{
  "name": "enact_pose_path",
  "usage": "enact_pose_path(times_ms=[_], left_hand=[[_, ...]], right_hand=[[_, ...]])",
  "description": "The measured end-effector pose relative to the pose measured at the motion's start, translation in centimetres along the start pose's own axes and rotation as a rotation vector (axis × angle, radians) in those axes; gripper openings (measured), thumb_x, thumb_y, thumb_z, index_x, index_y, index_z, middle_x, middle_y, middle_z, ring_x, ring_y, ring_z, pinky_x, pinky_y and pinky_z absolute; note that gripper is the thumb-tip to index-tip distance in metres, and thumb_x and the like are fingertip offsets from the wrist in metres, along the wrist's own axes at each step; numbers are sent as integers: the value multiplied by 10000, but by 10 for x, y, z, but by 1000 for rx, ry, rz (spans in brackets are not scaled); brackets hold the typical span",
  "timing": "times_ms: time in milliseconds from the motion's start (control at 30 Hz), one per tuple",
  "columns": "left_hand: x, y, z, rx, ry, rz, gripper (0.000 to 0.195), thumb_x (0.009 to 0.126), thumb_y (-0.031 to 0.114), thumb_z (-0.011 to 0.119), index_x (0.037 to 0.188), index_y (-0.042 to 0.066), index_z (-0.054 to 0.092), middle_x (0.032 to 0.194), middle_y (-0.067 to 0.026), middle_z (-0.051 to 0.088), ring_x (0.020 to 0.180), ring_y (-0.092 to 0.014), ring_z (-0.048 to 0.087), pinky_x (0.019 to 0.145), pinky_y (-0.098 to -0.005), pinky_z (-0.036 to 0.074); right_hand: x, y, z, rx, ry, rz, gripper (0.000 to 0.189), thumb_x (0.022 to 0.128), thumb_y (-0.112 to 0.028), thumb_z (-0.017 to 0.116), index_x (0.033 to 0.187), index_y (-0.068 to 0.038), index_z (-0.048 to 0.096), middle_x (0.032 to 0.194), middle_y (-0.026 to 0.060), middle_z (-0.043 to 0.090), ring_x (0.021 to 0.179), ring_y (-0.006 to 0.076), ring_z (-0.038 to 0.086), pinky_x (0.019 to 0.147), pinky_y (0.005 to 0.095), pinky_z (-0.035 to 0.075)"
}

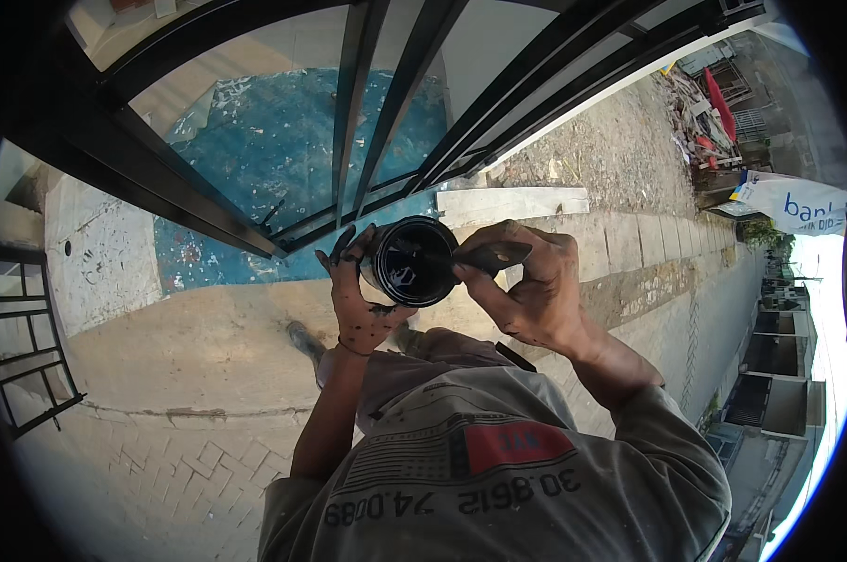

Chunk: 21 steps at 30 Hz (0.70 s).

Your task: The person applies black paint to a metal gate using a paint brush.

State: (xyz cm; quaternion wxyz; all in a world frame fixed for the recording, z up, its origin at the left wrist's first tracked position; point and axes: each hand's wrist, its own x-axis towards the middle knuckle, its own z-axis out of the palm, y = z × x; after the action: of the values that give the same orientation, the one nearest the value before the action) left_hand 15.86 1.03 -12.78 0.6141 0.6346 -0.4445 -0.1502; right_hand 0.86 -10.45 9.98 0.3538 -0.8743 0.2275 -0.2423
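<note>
A round paint can (378, 256) holding dark, glossy paint is in front of my body. My left hand (359, 298) grips its side, with dark paint smeared on the fingers and spotted over the palm. Between the thumb and fingers of my right hand (536, 288) is a dark paintbrush (497, 258), held by its handle at the can's right rim. The brush's far end dips inside the can, where its bristles are hard to make out. Just beyond the can stands a black metal gate (351, 119) with long bars.
Under the gate spreads a paint-spattered blue sheet (276, 161), with a whitish board (515, 204) at its right. Another black metal frame (33, 344) stands at far left. Debris (708, 126) and a printed banner (796, 200) are to the right, beside a paved road (704, 330).
</note>
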Motion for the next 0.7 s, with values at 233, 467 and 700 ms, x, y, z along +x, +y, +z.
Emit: enact_pose_path(times_ms=[233,467,700], left_hand=[[-6,2,4,-30,-14,-67,1167,638,741,900,1476,14,537,1425,-170,646,1422,-387,543,1282,-675,-4],[-4,8,9,-6,-76,-66,1156,651,725,900,1479,13,520,1446,-158,636,1446,-389,517,1290,-670,-37],[-3,12,14,-38,-74,-66,1190,650,766,878,1491,9,509,1457,-167,629,1425,-388,543,1293,-669,-24]], right_hand=[[-7,-2,-9,-32,91,-32,151,868,50,806,999,35,731,902,122,799,781,176,799,673,271,602],[3,15,3,-112,4,73,144,879,-27,801,997,28,738,872,177,790,802,267,814,705,327,624],[1,39,17,-170,-87,82,213,878,-129,772,1022,20,719,849,224,761,749,407,761,672,442,607]])
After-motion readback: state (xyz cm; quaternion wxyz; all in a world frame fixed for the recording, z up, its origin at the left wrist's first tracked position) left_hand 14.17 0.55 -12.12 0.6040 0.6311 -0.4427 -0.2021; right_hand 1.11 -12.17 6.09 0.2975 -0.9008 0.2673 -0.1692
